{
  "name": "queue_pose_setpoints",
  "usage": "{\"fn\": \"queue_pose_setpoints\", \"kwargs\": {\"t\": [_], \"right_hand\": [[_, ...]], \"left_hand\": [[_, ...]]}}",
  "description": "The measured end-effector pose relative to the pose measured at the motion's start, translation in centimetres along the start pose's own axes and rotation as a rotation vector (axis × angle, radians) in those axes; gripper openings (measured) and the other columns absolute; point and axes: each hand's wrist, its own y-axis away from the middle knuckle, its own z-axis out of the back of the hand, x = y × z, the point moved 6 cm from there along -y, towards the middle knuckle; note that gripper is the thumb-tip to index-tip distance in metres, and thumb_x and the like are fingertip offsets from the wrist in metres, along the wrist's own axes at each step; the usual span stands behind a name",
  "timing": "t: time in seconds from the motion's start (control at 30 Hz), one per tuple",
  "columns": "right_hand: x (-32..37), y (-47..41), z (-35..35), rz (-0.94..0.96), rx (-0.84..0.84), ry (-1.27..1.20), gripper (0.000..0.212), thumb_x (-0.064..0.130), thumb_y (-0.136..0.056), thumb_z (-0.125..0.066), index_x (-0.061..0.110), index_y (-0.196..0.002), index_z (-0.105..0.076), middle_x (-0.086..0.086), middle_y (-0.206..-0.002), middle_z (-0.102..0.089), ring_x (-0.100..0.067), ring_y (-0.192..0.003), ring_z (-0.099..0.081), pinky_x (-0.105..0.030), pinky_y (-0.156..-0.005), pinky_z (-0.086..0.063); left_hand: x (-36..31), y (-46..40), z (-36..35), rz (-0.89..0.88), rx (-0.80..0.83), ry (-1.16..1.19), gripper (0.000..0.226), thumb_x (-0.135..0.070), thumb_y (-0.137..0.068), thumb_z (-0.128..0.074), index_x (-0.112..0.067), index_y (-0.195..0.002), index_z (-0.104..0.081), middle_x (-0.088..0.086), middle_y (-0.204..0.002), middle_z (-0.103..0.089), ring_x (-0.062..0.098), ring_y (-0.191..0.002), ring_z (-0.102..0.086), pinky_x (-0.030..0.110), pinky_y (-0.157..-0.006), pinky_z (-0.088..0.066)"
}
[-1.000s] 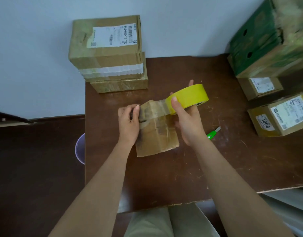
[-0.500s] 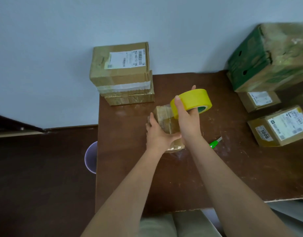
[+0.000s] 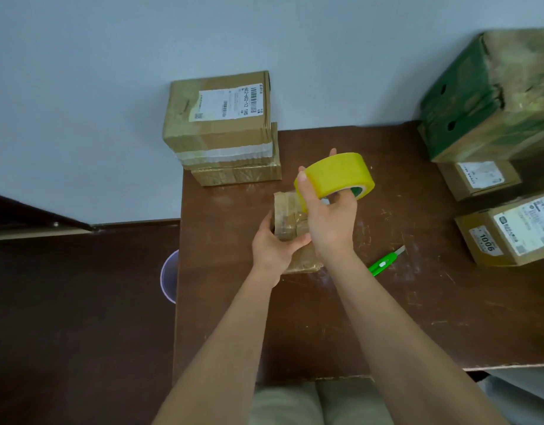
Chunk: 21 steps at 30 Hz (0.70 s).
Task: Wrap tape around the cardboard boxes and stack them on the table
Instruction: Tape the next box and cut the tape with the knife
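Observation:
A small flat cardboard box [image 3: 287,216], shiny with tape, stands tilted on the brown table [image 3: 387,317] in the middle. My left hand [image 3: 272,243] grips its left side from below. My right hand [image 3: 329,222] holds a yellow tape roll [image 3: 336,174] just above the box, fingers through the core; a strip of tape runs from the roll down onto the box. Much of the box is hidden behind both hands. At the table's back left corner stands a stack of two taped boxes [image 3: 224,130], the top one bearing a white label.
A green utility knife [image 3: 385,265] lies right of my right wrist. Two labelled boxes [image 3: 509,231] and a large green carton [image 3: 491,96] sit on the right side. A lilac bin [image 3: 169,276] stands on the floor left of the table.
The box went from lying flat to tilted up on edge. My left hand moved from its top left corner to under its left side, and the roll rose over the box.

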Motion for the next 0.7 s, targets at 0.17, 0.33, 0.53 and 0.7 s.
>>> {"fn": "queue_pose_setpoints", "kwargs": {"t": [0.17, 0.33, 0.53, 0.7], "right_hand": [[1.4, 0.0, 1.9, 0.146, -0.094, 0.112, 0.036, 0.017, -0.09, -0.075, 0.046, -0.112, -0.07, 0.025, -0.096, -0.073, -0.008, -0.102, -0.07, -0.028, -0.092, -0.054], [2.3, -0.5, 3.3, 0.195, -0.075, 0.096, 0.033, 0.013, -0.09, -0.075, 0.046, -0.088, -0.073, 0.028, -0.102, -0.071, -0.015, -0.109, -0.069, -0.04, -0.097, -0.054], [-0.1, -0.9, 4.8, 0.081, -0.217, 0.053, 0.034, 0.015, -0.088, -0.077, 0.049, -0.089, -0.075, -0.003, -0.101, -0.075, -0.015, -0.095, -0.071, -0.023, -0.083, -0.051], [-3.0, -1.6, 5.7, -0.031, -0.236, 0.024, 0.013, 0.018, -0.087, -0.078, 0.025, -0.096, -0.071, -0.004, -0.102, -0.075, -0.018, -0.095, -0.071, -0.028, -0.085, -0.055]], "left_hand": [[0.1, -0.4, -0.2, 0.045, 0.022, 0.055, 0.082, -0.017, -0.067, -0.091, -0.017, -0.139, -0.051, -0.009, -0.103, -0.069, 0.007, -0.093, -0.068, 0.026, -0.084, -0.057], [0.1, -0.4, -0.2, 0.095, 0.033, 0.081, 0.079, -0.018, -0.069, -0.09, -0.017, -0.138, -0.052, -0.008, -0.1, -0.069, 0.006, -0.089, -0.067, 0.021, -0.074, -0.055], [0.0, -0.4, -0.1, 0.138, 0.04, 0.079, 0.085, -0.022, -0.064, -0.093, -0.018, -0.138, -0.052, -0.006, -0.108, -0.07, 0.01, -0.097, -0.069, 0.036, -0.09, -0.057], [0.2, -0.5, -0.2, 0.133, 0.049, 0.092, 0.086, -0.022, -0.062, -0.094, -0.017, -0.137, -0.053, -0.006, -0.105, -0.072, 0.01, -0.095, -0.07, 0.037, -0.089, -0.058]]}}
